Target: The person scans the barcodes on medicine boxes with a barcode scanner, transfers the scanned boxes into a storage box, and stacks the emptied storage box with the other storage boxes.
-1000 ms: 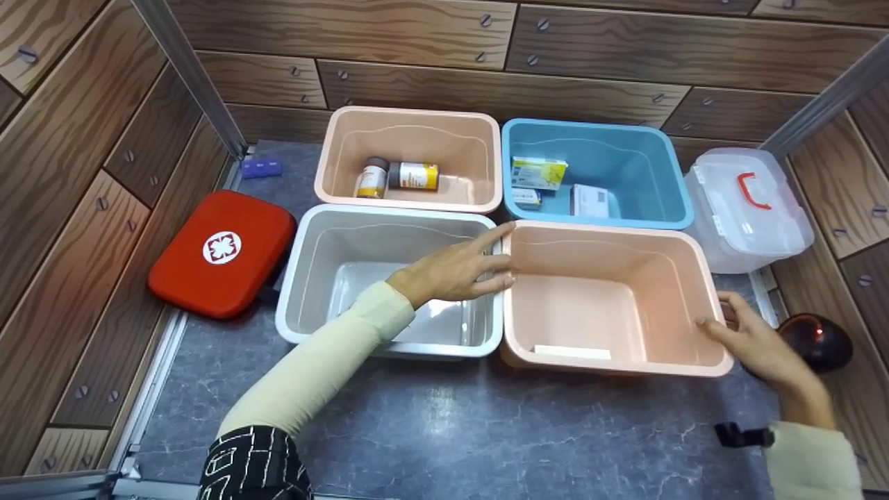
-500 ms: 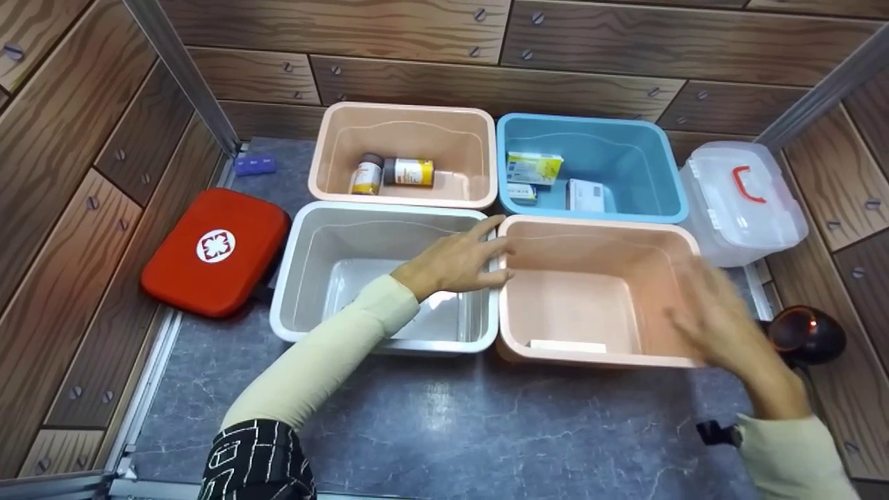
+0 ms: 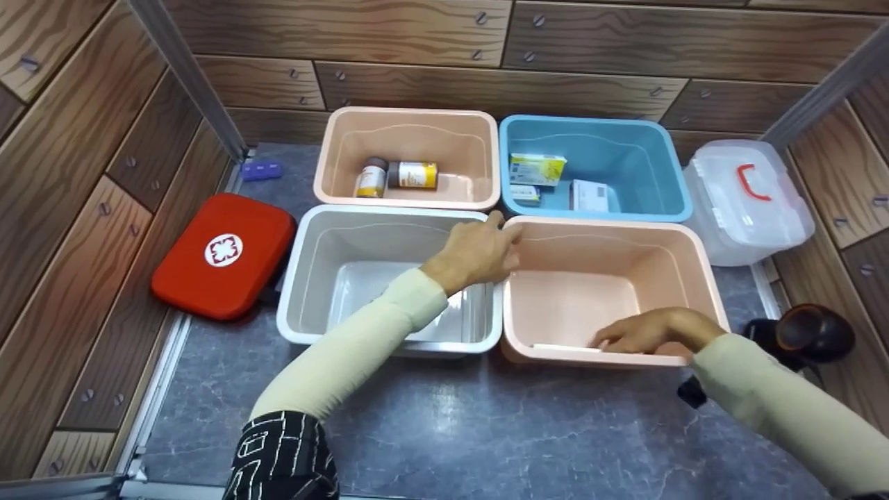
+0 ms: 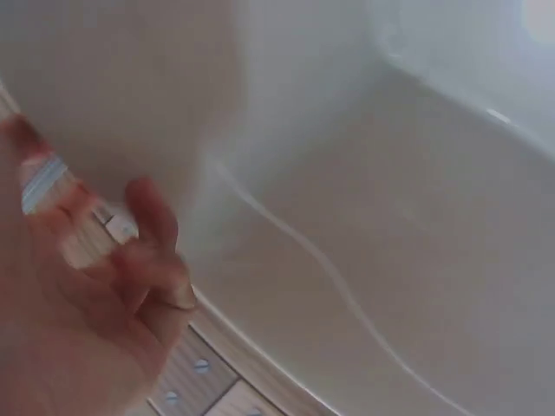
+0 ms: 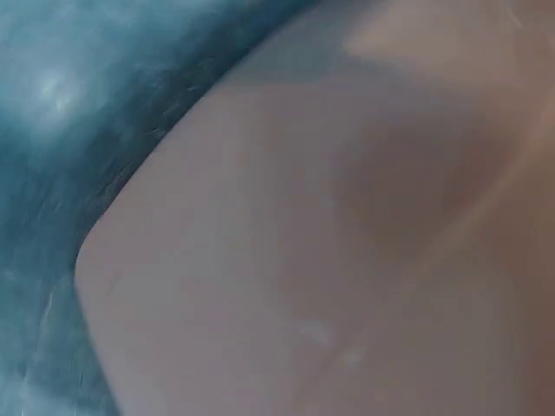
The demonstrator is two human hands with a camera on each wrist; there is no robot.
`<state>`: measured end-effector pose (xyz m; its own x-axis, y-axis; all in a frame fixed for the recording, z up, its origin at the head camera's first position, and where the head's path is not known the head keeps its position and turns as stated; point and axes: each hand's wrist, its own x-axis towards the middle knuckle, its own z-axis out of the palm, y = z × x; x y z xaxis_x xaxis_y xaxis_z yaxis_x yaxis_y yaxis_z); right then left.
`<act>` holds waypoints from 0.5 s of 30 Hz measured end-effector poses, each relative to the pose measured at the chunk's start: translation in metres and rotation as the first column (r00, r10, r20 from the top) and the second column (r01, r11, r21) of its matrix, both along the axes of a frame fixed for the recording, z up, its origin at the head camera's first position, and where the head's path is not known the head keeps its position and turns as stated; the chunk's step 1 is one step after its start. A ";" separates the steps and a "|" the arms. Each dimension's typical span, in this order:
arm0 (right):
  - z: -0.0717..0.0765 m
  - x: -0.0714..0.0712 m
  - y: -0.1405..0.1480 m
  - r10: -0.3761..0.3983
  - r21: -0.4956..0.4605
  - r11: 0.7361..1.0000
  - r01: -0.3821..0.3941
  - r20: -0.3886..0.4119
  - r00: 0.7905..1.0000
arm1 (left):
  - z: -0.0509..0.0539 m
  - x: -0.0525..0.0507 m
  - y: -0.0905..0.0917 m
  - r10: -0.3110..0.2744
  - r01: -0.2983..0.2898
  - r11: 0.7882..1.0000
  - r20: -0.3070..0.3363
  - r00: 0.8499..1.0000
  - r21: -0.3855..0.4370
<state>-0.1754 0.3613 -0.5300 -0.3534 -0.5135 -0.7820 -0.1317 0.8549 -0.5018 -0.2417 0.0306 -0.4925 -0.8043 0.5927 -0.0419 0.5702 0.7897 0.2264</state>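
Observation:
My left hand (image 3: 478,253) lies over the side where the grey bin (image 3: 286,278) meets the front pink bin (image 3: 576,292), its fingers loosely bent at the two rims. In the left wrist view, the fingers (image 4: 156,277) look blurred beside the grey bin's wall, with nothing seen between them. My right hand (image 3: 642,332) reaches down into the front pink bin, fingers bent at the right end of a white flat item (image 3: 566,347) along its front wall. The fingertips are hidden, so the hold is unclear. The right wrist view shows just the pink bin's wall (image 5: 217,260).
Two brown bottles (image 3: 417,175) lie in the rear pink bin (image 3: 323,160). Several medicine boxes (image 3: 538,169) are in the blue bin (image 3: 677,160). A red first-aid case (image 3: 222,285) and purple pill case (image 3: 261,170) are left; a clear lidded box (image 3: 757,222) and black object (image 3: 812,333) right.
My right hand has left the front pink bin's right rim and moved left and down inside to the white item. The left fingers, straighter before, are more bent at the rims.

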 end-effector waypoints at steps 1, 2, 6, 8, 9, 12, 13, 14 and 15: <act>-0.004 -0.002 -0.004 -0.020 -0.001 1.000 0.020 0.061 0.998 | 0.001 -0.001 0.001 0.029 -0.029 1.000 -0.010 1.000 0.002; -0.008 -0.004 -0.009 -0.050 0.004 0.999 0.050 0.126 0.991 | 0.002 -0.002 0.002 0.054 -0.054 0.998 -0.016 0.998 0.009; -0.018 -0.011 -0.025 -0.089 0.018 0.996 0.088 0.254 0.963 | 0.002 -0.002 0.004 0.080 -0.080 0.996 -0.002 0.997 0.047; -0.021 -0.013 -0.030 -0.057 -0.004 0.998 0.061 0.269 0.961 | 0.001 -0.001 0.004 0.061 -0.061 0.996 0.008 0.998 0.060; -0.021 -0.014 -0.033 -0.037 -0.023 0.999 0.044 0.264 0.964 | 0.001 -0.001 0.005 0.053 -0.053 0.997 0.011 0.999 0.062; -0.021 -0.018 -0.038 0.009 -0.082 0.997 0.008 0.209 0.978 | 0.000 0.000 0.004 0.056 -0.057 0.997 0.018 0.998 0.059; -0.021 -0.019 -0.039 0.021 -0.104 0.995 -0.003 0.178 0.984 | -0.001 0.000 0.003 0.063 -0.064 0.996 0.022 0.998 0.055; -0.021 -0.020 -0.040 0.028 -0.123 0.992 -0.011 0.134 0.991 | -0.001 -0.001 0.002 0.070 -0.071 0.996 0.025 0.997 0.054; -0.021 -0.021 -0.040 0.024 -0.136 0.991 -0.012 0.087 0.996 | -0.002 -0.001 0.001 0.074 -0.075 0.996 0.027 0.997 0.055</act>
